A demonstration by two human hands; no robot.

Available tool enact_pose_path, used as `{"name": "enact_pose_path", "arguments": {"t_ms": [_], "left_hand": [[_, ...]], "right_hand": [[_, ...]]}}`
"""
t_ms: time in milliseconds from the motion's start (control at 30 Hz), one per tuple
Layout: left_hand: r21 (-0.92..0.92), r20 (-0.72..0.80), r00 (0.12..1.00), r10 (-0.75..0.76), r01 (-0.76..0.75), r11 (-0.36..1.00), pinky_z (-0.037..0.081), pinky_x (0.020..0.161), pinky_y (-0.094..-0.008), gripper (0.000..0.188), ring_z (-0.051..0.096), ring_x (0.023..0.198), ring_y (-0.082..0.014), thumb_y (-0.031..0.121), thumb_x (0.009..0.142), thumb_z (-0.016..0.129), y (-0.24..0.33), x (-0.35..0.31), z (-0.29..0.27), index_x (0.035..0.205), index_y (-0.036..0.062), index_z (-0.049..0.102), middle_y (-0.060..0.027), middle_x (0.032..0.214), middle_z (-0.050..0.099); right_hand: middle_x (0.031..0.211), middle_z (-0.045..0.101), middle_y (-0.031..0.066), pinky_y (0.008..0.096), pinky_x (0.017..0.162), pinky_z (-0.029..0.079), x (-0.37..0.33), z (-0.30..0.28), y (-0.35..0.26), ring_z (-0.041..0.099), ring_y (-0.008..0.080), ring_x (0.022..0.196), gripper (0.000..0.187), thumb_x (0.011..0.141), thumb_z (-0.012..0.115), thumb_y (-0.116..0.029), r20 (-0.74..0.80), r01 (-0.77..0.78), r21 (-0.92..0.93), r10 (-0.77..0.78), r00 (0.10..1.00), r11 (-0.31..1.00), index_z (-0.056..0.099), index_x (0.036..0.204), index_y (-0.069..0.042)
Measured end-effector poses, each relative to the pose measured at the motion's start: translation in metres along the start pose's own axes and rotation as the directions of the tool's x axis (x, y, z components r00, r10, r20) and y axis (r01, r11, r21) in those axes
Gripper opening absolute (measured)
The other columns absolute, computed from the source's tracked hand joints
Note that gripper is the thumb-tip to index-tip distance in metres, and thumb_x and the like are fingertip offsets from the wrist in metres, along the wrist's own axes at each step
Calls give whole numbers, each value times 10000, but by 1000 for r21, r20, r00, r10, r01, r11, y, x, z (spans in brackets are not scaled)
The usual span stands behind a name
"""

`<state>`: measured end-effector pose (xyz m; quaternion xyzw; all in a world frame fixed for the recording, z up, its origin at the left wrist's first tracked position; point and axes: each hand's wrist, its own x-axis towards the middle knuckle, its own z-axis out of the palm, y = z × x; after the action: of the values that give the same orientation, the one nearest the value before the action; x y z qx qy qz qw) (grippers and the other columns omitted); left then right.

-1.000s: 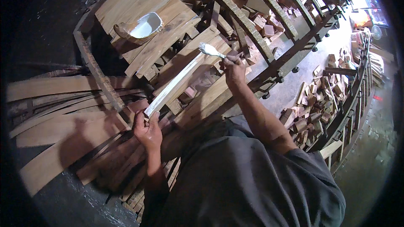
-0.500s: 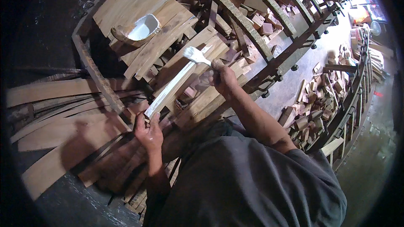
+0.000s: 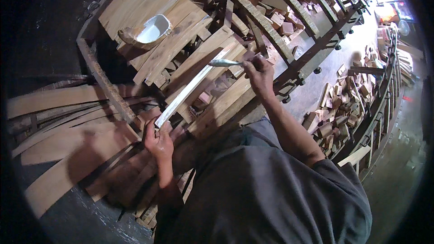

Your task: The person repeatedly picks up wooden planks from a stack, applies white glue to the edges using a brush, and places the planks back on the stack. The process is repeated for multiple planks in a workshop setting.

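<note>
My left hand [image 3: 159,143] grips the near end of a long narrow wooden strip [image 3: 181,97], thumb on one side and fingers on the other. A wet white coat covers the strip's upper face along most of its length. My right hand [image 3: 259,74] is closed around the handle of a brush [image 3: 222,63], whose whitened bristles point left and are seen edge-on. The bristles lie over the strip's far part; whether they touch it I cannot tell. Beyond, a cut-open container [image 3: 128,37] with white liquid inside sits on wooden boards [image 3: 138,1].
Loose wood blocks [image 3: 285,28] lie heaped beyond the boards. Curved ribbed racks [image 3: 246,8] run along the right, with another block pile [image 3: 332,108] past them. A rusty metal bar [image 3: 106,83] and curved planks [image 3: 74,140] are at the left.
My right hand has moved a little right and turned the brush from its broad face to its edge. White now shows farther up the strip. My left hand keeps its hold.
</note>
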<state>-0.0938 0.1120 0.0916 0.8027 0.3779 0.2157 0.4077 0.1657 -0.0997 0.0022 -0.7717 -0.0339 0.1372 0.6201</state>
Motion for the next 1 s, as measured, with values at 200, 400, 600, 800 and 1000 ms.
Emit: {"name": "enact_pose_path", "arguments": {"t_ms": [200, 400, 600, 800, 1000], "left_hand": [[2, -5, 999, 52, -52, 999, 489, 833, -325, 261, 634, 882, -216, 126, 873, 706, -10, -3, 0, 1070, -37, 650, -131, 975, 682], [1, -8, 999, 49, -49, 999, 495, 818, -328, 249, 637, 862, -215, 123, 877, 701, -1, -2, 2, 1057, -44, 655, -132, 946, 688], [16, 9, 999, 53, -53, 998, 496, 813, -326, 245, 636, 861, -224, 107, 861, 709, 1, -3, -1, 1056, -34, 658, -125, 950, 683], [18, -6, 990, 141, -141, 990, 500, 822, -324, 247, 638, 862, -219, 63, 844, 715, -9, -3, 0, 1062, -38, 657, -125, 1001, 679], [-180, 59, 995, 78, -66, 981, 501, 824, -325, 246, 640, 876, -254, -80, 821, 636, -32, -13, -2, 1066, -69, 614, -132, 1004, 654]], "right_hand": [[725, 671, 162, 373, 623, 513, 53, -2, 14, 672, 306, 666, 193, 801, 752, -145, -190, 122, -440, -226, 955, 890, 612, 857, -25], [772, 668, 162, 415, 663, 512, 94, -16, 28, 671, 341, 737, 157, 838, 697, -170, -106, 195, -630, -331, 938, 752, 616, 888, -45], [795, 621, 157, 449, 623, 492, 66, -9, -5, 631, 377, 745, 145, 823, 688, -131, 21, 342, -588, -408, 913, 734, 565, 872, -71], [750, 543, 143, 448, 547, 447, -30, 23, -81, 571, 357, 673, 208, 723, 704, -53, 390, 633, -251, -522, 758, 732, 525, 829, -59], [771, 524, 159, 435, 576, 457, -93, 61, -143, 560, 385, 692, 264, 681, 704, -46, 554, 671, 111, -606, 571, 733, 561, 902, -32]]}}
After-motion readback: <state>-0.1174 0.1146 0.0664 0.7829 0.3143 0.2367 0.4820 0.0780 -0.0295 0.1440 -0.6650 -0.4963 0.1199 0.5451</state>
